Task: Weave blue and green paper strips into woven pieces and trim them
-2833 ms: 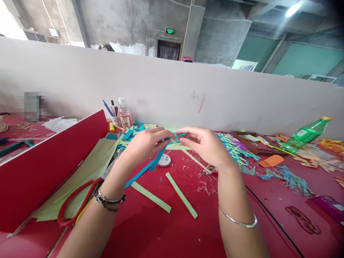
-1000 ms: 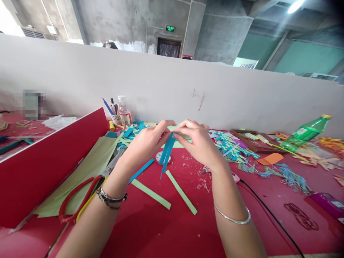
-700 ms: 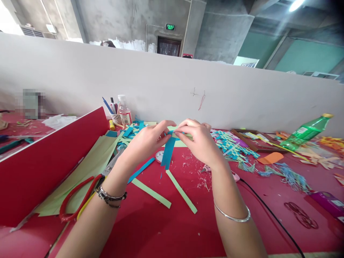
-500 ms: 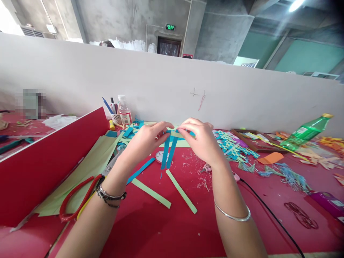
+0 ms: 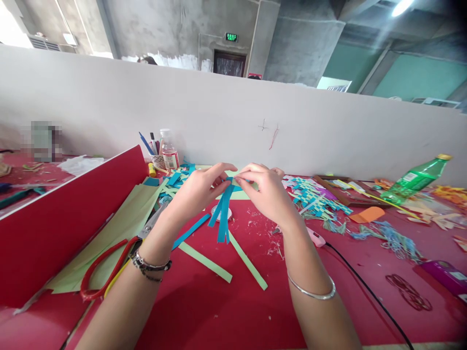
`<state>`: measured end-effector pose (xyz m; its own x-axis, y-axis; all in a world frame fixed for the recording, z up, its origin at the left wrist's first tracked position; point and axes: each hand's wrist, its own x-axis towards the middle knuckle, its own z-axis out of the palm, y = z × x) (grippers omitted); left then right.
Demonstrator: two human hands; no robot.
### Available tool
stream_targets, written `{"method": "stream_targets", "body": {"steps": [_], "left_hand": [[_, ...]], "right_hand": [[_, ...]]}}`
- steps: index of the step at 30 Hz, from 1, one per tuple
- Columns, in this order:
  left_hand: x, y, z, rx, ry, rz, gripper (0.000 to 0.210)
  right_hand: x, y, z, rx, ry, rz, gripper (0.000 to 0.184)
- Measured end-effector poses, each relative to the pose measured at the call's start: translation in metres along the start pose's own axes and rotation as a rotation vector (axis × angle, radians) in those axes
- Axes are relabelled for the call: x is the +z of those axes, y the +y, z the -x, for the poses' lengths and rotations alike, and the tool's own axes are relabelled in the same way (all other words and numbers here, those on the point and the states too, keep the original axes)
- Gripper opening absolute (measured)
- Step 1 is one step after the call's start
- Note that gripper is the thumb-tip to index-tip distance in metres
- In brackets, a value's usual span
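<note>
"Currently, what is the main hazard with the blue paper strips [image 5: 224, 214]?"

"Misalignment, most likely. The strips look thin and appear secured only at the upper end, so uneven tension between the left hand [image 5: 199, 189] and the right hand [image 5: 265, 192] could skew them or tear an edge. A slack pinch could also release one tail."

"Specify finger condition."

"Left hand: thumb and index finger closed narrowly on the strips' top. Right hand: fingertips drawn together at the same end, just to the right; the exact portion gripped is partly hidden."

"And strip position?"

"Upper end between both sets of fingertips; tails hang below, fanned slightly left, over the red table [image 5: 219, 321]. Nearer lie two pale green strips [image 5: 248, 260]; whether a tail touches one cannot be determined."
</note>
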<state>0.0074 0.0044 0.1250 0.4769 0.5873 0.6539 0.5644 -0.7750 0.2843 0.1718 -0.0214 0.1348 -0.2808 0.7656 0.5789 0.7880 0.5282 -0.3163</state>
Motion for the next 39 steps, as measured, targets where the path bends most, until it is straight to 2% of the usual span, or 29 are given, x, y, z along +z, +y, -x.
{"method": "stream_targets", "body": {"steps": [7,11,15,23,29,34,39], "left_hand": [[0.000,-0.002,0.001,-0.002,-0.015,0.008,0.028],[0.003,-0.002,0.000,-0.038,0.013,0.015,0.032],[0.006,-0.006,-0.002,-0.078,0.040,0.030,0.017],[0.009,-0.010,-0.002,-0.154,-0.067,0.202,0.022],[0.005,-0.010,-0.002,-0.159,-0.117,0.222,0.021],[0.006,-0.005,-0.003,-0.135,-0.015,0.211,0.031],[0.013,-0.003,-0.003,-0.122,0.093,0.117,0.026]], "right_hand": [[0.000,0.001,0.000,-0.015,-0.027,0.028,0.023],[-0.001,0.000,0.000,-0.014,0.003,0.012,0.023],[-0.001,0.000,0.000,0.014,0.049,0.021,0.022],[0.000,0.001,0.000,0.032,0.060,0.017,0.023],[0.000,0.000,0.000,0.029,0.051,0.012,0.022],[0.001,-0.002,0.000,0.003,0.016,0.038,0.021],[0.004,-0.003,0.000,0.009,0.003,0.064,0.023]]}}
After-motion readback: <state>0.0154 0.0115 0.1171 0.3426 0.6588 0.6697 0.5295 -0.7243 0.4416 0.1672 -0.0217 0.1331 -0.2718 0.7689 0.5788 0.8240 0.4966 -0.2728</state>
